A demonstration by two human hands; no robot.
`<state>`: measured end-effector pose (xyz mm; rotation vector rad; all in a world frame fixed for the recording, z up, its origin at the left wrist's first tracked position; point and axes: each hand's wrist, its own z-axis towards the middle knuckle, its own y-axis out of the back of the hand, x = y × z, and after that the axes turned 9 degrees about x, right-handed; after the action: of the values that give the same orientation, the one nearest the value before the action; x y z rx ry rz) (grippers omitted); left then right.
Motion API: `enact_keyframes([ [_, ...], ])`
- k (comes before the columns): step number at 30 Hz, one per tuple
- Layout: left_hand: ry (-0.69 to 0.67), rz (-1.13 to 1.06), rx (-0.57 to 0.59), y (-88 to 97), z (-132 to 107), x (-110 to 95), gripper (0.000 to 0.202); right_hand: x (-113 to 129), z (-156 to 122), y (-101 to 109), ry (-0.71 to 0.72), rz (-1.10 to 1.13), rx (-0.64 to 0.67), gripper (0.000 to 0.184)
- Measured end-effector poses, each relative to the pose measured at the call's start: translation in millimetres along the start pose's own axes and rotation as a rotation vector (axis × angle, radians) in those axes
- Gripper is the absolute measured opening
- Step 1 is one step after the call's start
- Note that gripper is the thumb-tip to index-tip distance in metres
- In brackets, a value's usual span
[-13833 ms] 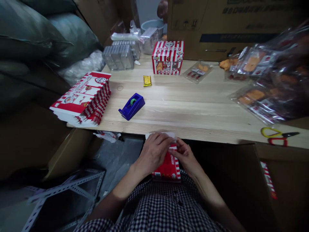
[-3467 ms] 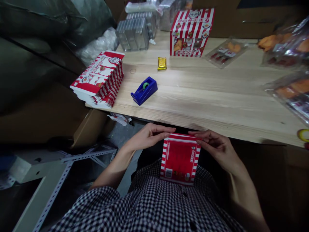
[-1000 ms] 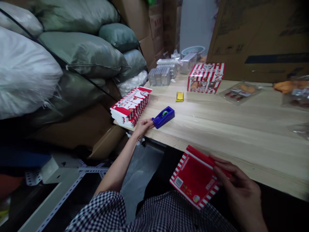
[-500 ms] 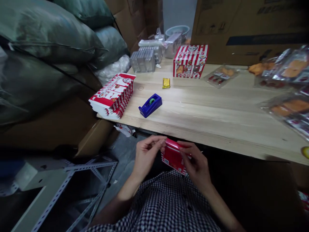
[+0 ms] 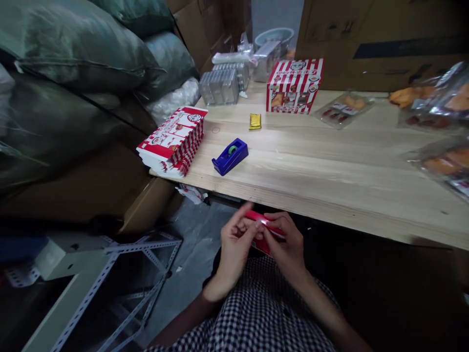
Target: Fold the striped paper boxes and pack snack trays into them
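Observation:
Both my hands hold a red-and-white striped carton (image 5: 264, 224) over my lap, just below the front edge of the wooden table (image 5: 330, 166). My left hand (image 5: 236, 244) pinches its left end, fingers closed on the top edge. My right hand (image 5: 284, 244) wraps round its right side. Most of the carton is hidden behind my fingers; whether tape is between them I cannot tell. A blue tape dispenser (image 5: 230, 155) sits on the table ahead of my left hand.
A stack of flat striped cartons (image 5: 172, 142) lies at the table's left corner. An assembled striped box (image 5: 294, 85), a small gold packet (image 5: 255, 121), clear plastic trays (image 5: 222, 85) and bagged snacks (image 5: 436, 127) sit further back. Sacks and metal angle bars (image 5: 120, 274) are on the left.
One second ago my left hand was at the tape dispenser while my right held the carton alone. Now both hands are closed on the carton, which has tilted edge-on and risen slightly.

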<state>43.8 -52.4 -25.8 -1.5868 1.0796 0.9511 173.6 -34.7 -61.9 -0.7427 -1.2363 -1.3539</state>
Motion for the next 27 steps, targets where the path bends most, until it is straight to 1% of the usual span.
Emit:
enact_keyframes([
  [2, 0.011, -0.074, -0.012, -3.3, 2, 4, 0.079, -1, -1, 1, 0.005, 0.007, 0.01, 0.011],
  [3, 0.022, -0.097, -0.018, -3.7, 3, 5, 0.087, -2, -1, 1, -0.002, 0.013, 0.012, 0.011],
  [4, 0.036, -0.108, -0.024, -3.2, 4, 6, 0.091, -4, -1, 1, -0.011, 0.018, 0.012, 0.015],
  [6, 0.064, -0.118, -0.031, -0.9, 5, 7, 0.093, -8, -3, 2, -0.02, 0.018, 0.009, 0.029],
  [8, 0.082, -0.125, -0.039, 1.2, 6, 6, 0.092, -11, -3, 2, 0.013, 0.001, 0.029, 0.04],
  [12, 0.081, -0.134, -0.043, 2.2, 7, 7, 0.09, -10, -1, 6, 0.075, -0.06, 0.186, 0.042],
  [14, 0.088, -0.101, -0.031, 3.8, 9, 10, 0.089, -10, 2, 10, 0.075, -0.073, 0.21, 0.042],
  [16, 0.115, 0.01, -0.012, 8.8, 13, 15, 0.088, -10, 4, 13, 0.071, -0.059, 0.195, 0.041],
  [18, 0.106, 0.212, -0.011, 17.6, 18, 20, 0.081, -10, 5, 17, 0.05, -0.03, 0.187, 0.038],
  [20, 0.041, 0.483, -0.027, 28.5, 23, 19, 0.069, -9, 5, 20, 0.023, 0.013, 0.192, 0.035],
  [22, -0.066, 0.746, -0.026, 38.0, 26, 9, 0.061, -5, 3, 23, 0.007, 0.054, 0.201, 0.033],
  [23, -0.12, 0.842, 0.008, 41.2, 27, 1, 0.059, -1, 2, 25, 0.006, 0.071, 0.205, 0.032],
  [24, -0.172, 0.899, 0.069, 43.0, 28, -8, 0.056, 4, 0, 27, 0.006, 0.083, 0.205, 0.032],
  [25, -0.213, 0.915, 0.157, 43.6, 27, -19, 0.05, 10, -3, 30, -0.001, 0.09, 0.202, 0.032],
  [27, -0.275, 0.868, 0.359, 41.0, 23, -40, 0.035, 23, -9, 38, -0.037, 0.095, 0.164, 0.036],
])
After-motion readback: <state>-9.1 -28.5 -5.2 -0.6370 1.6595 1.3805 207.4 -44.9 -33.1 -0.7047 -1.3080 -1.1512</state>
